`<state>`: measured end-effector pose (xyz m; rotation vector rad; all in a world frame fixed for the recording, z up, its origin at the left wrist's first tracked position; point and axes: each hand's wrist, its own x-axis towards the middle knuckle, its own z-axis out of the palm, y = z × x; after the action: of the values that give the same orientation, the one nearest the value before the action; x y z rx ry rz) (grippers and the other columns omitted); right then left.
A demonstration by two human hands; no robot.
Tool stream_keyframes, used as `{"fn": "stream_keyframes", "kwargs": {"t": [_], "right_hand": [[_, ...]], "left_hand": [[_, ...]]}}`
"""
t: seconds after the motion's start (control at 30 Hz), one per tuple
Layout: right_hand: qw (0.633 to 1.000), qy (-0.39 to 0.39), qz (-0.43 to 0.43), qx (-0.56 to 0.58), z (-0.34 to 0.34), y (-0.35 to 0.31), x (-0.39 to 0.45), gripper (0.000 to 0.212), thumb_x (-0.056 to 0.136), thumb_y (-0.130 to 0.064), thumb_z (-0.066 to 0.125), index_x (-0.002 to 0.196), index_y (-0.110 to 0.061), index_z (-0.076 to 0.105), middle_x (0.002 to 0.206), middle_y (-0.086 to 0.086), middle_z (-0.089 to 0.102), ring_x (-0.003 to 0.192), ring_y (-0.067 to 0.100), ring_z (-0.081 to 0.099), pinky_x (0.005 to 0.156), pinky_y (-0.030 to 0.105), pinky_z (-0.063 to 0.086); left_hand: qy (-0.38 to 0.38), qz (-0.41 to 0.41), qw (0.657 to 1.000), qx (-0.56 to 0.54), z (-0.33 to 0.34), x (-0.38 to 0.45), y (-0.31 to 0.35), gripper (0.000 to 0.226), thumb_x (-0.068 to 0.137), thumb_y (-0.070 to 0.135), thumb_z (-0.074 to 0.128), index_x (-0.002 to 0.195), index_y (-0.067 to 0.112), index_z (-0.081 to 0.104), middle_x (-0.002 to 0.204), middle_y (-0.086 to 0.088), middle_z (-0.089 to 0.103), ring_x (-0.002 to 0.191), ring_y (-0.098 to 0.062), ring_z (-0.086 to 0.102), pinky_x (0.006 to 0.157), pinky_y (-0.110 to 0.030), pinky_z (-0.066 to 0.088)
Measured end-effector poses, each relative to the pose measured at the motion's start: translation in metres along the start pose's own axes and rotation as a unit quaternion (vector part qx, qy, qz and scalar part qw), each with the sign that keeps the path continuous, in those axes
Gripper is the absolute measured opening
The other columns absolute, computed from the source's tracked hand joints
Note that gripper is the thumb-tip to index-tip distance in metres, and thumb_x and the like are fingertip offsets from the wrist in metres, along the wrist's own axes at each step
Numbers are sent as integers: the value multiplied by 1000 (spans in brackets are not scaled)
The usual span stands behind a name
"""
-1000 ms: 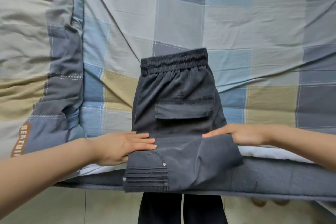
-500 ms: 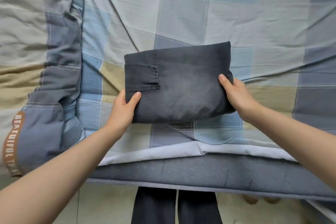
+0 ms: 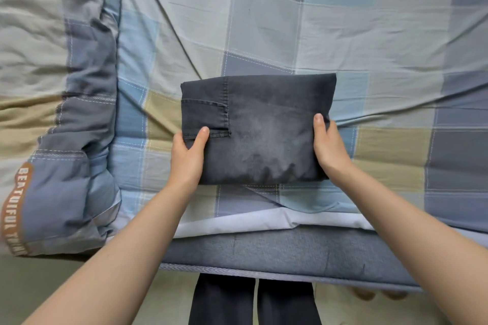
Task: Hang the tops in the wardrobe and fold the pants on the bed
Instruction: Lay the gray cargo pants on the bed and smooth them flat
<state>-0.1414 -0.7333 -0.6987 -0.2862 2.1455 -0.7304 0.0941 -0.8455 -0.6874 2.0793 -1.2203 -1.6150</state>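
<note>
Between my hands, folded pants [image 3: 260, 129], long axis left-right on bed [image 3: 369, 34]: left hand [image 3: 188, 157], right hand [image 3: 328, 146] grasping opposite ends, equally near.

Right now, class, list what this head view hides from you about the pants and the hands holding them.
- Underside of the folded pants: hidden by the pants themselves.
- Fingers of the left hand and right hand: tucked under the pants; only the thumbs show on top.
- Waistband: folded inside.
- Wardrobe and tops: outside the frame.
- Quilt: cut off by the left edge.
</note>
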Motion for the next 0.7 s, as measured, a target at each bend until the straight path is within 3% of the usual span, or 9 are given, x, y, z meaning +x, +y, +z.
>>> {"fn": "stream_keyframes", "kwargs": {"t": [0.03, 0.1, 0.17, 0.27, 0.4, 0.5, 0.6, 0.7], "right_hand": [[1000, -6, 4, 14, 2, 0, -2, 58, 100, -50, 29, 142, -11, 40, 143, 4, 46, 133, 22, 41, 106, 29, 30], [999, -7, 16, 37, -1, -1, -5, 55, 101, -49, 30, 136, -11, 48, 134, 2, 53, 122, 18, 48, 98, 26, 34], [997, -9, 31, 63, -7, 1, -8, 46, 101, -48, 33, 114, -14, 61, 111, -3, 62, 99, 14, 55, 86, 25, 37], [996, -5, 28, 89, -18, 1, -18, 39, 100, -45, 38, 81, -20, 60, 86, -10, 63, 79, 5, 59, 68, 24, 45], [995, -2, 20, 93, -35, 7, -39, 40, 99, -45, 40, 77, -19, 61, 82, -7, 64, 78, 10, 60, 69, 28, 48], [994, -5, 22, 103, -67, 1, -73, 40, 99, -45, 42, 76, -19, 63, 81, -7, 66, 80, 14, 62, 71, 31, 50], [995, -5, 30, 97, -107, -8, -114, 44, 98, -48, 42, 87, -13, 66, 100, 9, 70, 97, 26, 65, 87, 40, 52], [992, -11, 35, 117, -153, -25, -161, 41, 96, -53, 42, 87, -23, 67, 101, -2, 71, 93, 13, 66, 72, 30, 54]], "left_hand": [[10, -3, 1000, -1, 2, -1, 2, 41, 92, 47, 60, 124, 23, 55, 122, 7, 63, 116, -16, 57, 104, -38, 44], [30, -11, 999, -4, 2, -3, 4, 43, 91, 49, 59, 124, 20, 58, 123, 4, 63, 115, -19, 58, 105, -42, 44], [44, -24, 999, 3, -1, -6, 3, 44, 90, 50, 59, 120, 19, 61, 120, 1, 65, 114, -22, 60, 103, -45, 45], [58, -64, 996, -6, -2, -22, -1, 37, 87, 50, 63, 107, 19, 65, 108, 1, 69, 105, -24, 63, 97, -43, 50], [57, -100, 989, -96, 1, -59, -10, 30, 89, 41, 66, 93, 11, 66, 92, -2, 71, 84, -18, 67, 69, -32, 55], [75, -74, 986, -130, -6, -104, -5, 28, 90, 33, 68, 87, 6, 65, 85, -2, 70, 76, -16, 64, 62, -26, 53], [63, -39, 986, -149, -18, -157, 15, 20, 91, 29, 68, 82, 11, 66, 80, 4, 71, 71, -9, 64, 56, -18, 51], [58, 27, 988, -140, -34, -213, 53, 17, 93, 30, 66, 79, 21, 68, 73, 14, 72, 70, -1, 66, 55, -14, 50]]}}
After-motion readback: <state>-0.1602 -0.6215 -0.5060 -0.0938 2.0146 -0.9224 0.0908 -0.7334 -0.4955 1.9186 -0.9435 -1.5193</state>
